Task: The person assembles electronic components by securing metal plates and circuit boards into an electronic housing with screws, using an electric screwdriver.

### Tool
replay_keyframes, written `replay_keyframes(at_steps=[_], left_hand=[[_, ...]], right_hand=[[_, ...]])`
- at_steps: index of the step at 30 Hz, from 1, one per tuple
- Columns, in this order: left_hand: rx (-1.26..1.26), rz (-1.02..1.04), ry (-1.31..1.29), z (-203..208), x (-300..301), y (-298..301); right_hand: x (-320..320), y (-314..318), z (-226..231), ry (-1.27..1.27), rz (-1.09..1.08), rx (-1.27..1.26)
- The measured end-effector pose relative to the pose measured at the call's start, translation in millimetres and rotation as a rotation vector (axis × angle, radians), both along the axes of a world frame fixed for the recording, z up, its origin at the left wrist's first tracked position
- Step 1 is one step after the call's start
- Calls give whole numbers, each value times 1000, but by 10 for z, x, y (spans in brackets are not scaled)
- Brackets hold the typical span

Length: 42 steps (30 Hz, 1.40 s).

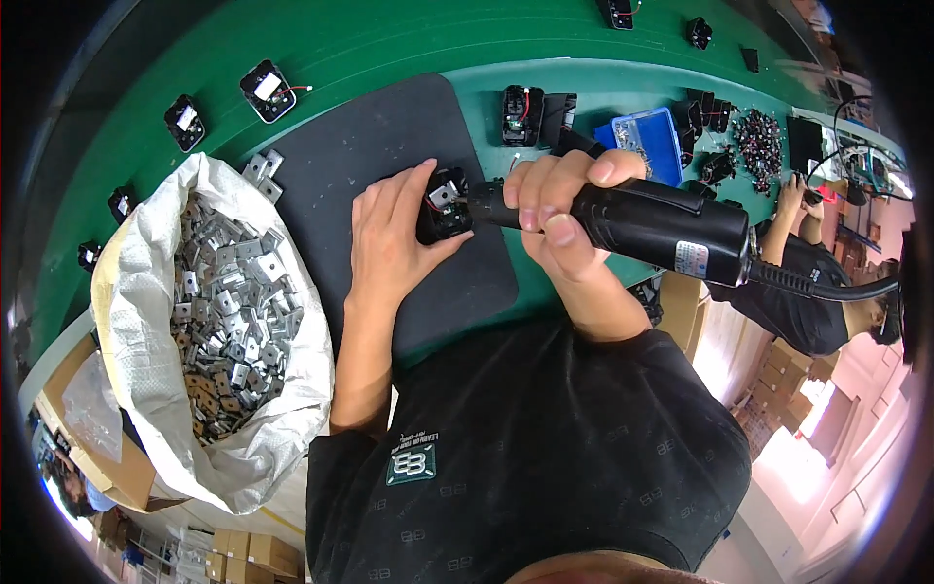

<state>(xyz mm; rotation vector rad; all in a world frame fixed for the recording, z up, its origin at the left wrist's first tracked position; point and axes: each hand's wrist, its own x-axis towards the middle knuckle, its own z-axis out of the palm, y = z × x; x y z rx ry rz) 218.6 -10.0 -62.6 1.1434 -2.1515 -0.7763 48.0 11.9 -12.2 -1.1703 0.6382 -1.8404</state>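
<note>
My left hand (389,229) is closed around a small black plastic housing (450,220) on the dark mat, thumb at its near side and fingertips at its far side. Inside the housing sits a silvery metal plate (443,196) with a hole. My right hand (569,200) grips a black electric screwdriver (642,224) with a thick cord running off to the right. The tool lies nearly level, its tip pointing left at the housing near the metal plate. Whether the tip touches a screw is too small to tell.
A white woven sack (146,360) full of metal plates stands left of the black mat (379,127). Blue tray (650,136) of small parts, a heap of screws (758,146) and more housings (522,115) lie to the right. Other housings (268,91) rest beyond. A co-worker (793,282) works at far right.
</note>
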Motion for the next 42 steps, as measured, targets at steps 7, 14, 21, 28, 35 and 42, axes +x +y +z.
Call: replay_keyframes(at_steps=[7, 14, 21, 28, 35, 42], left_hand=[[15, 21, 6, -16, 27, -7], [6, 8, 28, -41, 45, -25], [-4, 7, 29, -56, 49, -23], [-25, 23, -1, 5, -7, -16], [-255, 167, 1, -42, -354, -710], [-230, 174, -189, -168, -542, -1550]], right_hand=[[69, -43, -99, 76, -34, -9], [81, -82, -150, 126, 71, -107], [72, -130, -216, 59, 136, -125], [5, -108, -240, -28, 52, -65], [-459, 176, 346, 56, -120, -154], [-574, 544, 173, -101, -187, -28]])
